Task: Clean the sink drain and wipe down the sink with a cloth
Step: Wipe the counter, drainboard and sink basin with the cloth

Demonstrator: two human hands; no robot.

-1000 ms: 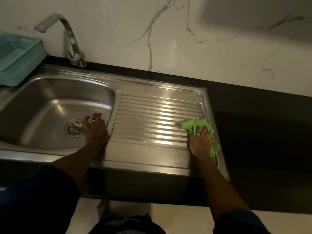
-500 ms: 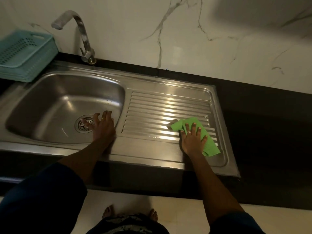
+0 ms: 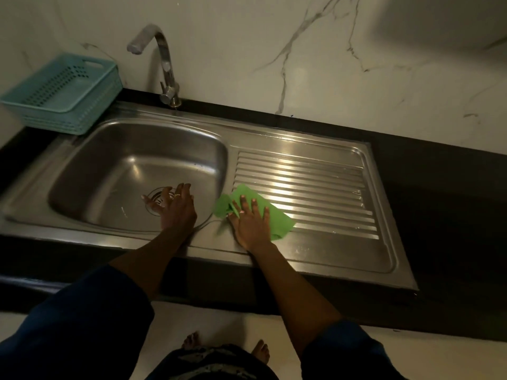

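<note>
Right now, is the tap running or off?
Off, as far as shows: no stream falls from the tap into the sink basin.

Sink [image 3: 115,149]: stainless steel, one basin on the left, ribbed drainboard [image 3: 315,187] on the right, set in a dark worktop [image 3: 439,201]. Drain [image 3: 155,194]: round slotted strainer in the basin floor, partly behind the left hand [image 3: 175,209]. Cloth [image 3: 277,222]: bright green, flat on the drainboard's near-left corner, left end bunched, pressed under the right hand [image 3: 251,223].

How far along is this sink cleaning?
Midway, likely. The drainboard shines, so it is possibly done. The right hand presses the green cloth flat on its end beside the basin. The left hand is open by the drain. Basin and drain seem left to wipe.
</note>
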